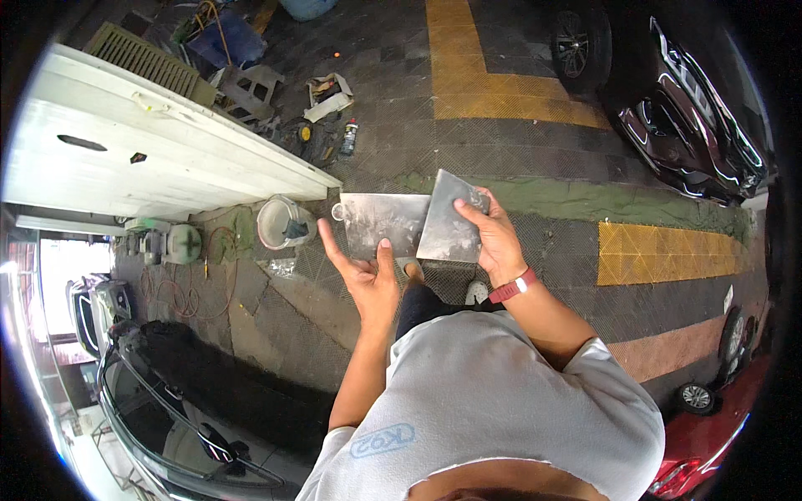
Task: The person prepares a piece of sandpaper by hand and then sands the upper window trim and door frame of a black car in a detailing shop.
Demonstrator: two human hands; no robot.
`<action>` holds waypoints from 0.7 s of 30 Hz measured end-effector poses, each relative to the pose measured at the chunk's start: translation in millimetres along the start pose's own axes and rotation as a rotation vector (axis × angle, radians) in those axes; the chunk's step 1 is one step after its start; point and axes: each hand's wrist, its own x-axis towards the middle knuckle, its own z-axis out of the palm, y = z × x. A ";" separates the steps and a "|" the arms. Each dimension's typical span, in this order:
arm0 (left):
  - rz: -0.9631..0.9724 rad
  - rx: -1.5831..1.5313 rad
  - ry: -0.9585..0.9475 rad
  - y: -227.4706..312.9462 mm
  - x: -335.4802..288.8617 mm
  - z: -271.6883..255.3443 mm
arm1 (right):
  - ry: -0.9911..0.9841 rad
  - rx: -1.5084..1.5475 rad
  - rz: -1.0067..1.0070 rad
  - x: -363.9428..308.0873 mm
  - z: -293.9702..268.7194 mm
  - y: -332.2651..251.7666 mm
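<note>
In front of my body are two thin grey plates with whitish smears. My left hand (pixel 368 280) is at the lower edge of the left plate (pixel 372 221), its thumb over the surface. The index finger stretches out past the plate's left side, while the other fingers curl close to the lower edge, partly hidden. A small ring (pixel 338 212) sits at that plate's upper left corner. My right hand (pixel 497 238) grips the right plate (pixel 447 225) by its right side, thumb on top. This plate is tilted and overlaps the left plate's right edge.
A whitish bucket (pixel 271 225) with something dark at its rim stands at left, below a long white panel (pixel 192 138). Beyond are a bottle (pixel 349 136) and an open box (pixel 330 104). A dark car (pixel 184 426) is at lower left, a red car (pixel 710 438) at lower right.
</note>
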 end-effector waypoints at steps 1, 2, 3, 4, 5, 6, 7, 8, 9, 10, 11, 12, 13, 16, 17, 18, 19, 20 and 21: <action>0.013 0.044 0.015 4.5 -6.0 -1.0 | -0.059 -0.036 -0.013 2.3 -2.6 1.3; -0.013 0.039 0.011 11.2 -11.2 -2.7 | -0.036 -0.076 -0.048 5.4 -4.3 1.8; -0.037 0.035 0.004 17.1 -15.0 -3.3 | -0.013 -0.115 -0.083 9.9 -3.8 3.8; -0.156 0.015 -0.071 10.9 -18.0 -14.1 | 0.011 -0.152 -0.120 11.0 1.4 2.4; -0.274 -0.006 -0.144 -5.3 -19.7 -31.9 | 0.039 -0.149 -0.142 11.9 6.9 0.7; -0.390 -0.031 -0.220 -13.9 -20.9 -42.2 | 0.053 -0.146 -0.166 12.5 9.3 1.1; -0.341 -0.064 -0.210 -9.6 -25.2 -39.3 | 0.066 -0.146 -0.188 15.0 8.9 3.3; -0.290 -0.095 -0.202 -1.4 -30.0 -32.7 | 0.080 -0.145 -0.210 16.9 9.0 5.4; -0.240 -0.126 -0.195 3.2 -32.8 -29.7 | 0.066 -0.157 -0.181 17.6 9.5 8.3; -0.235 -0.112 -0.240 3.5 -34.9 -33.3 | 0.054 -0.171 -0.152 15.5 11.2 11.0; -0.230 -0.098 -0.286 3.3 -36.6 -38.7 | 0.042 -0.185 -0.122 14.2 13.3 13.1; -0.226 -0.084 -0.331 3.8 -37.1 -42.0 | 0.003 -0.218 -0.107 13.7 15.9 14.0; -0.195 -0.043 -0.328 7.0 -36.5 -42.4 | -0.035 -0.254 -0.088 12.3 18.6 16.3; -0.109 0.084 -0.321 20.9 -32.2 -38.0 | -0.136 -0.367 -0.045 9.1 28.8 22.1; -0.123 0.099 -0.318 21.7 -33.2 -38.0 | -0.173 -0.376 -0.031 8.0 32.8 23.3; -0.137 0.112 -0.315 22.3 -34.3 -37.9 | -0.208 -0.384 -0.018 5.8 37.3 24.4; -0.147 0.123 -0.313 22.0 -35.4 -37.9 | -0.187 -0.405 -0.004 2.8 42.7 24.0; -0.170 0.180 -0.329 22.4 -36.6 -40.9 | -0.200 -0.427 0.007 0.2 46.5 21.9; -0.194 0.237 -0.346 23.3 -38.2 -45.8 | -0.212 -0.449 0.018 -1.9 49.9 18.8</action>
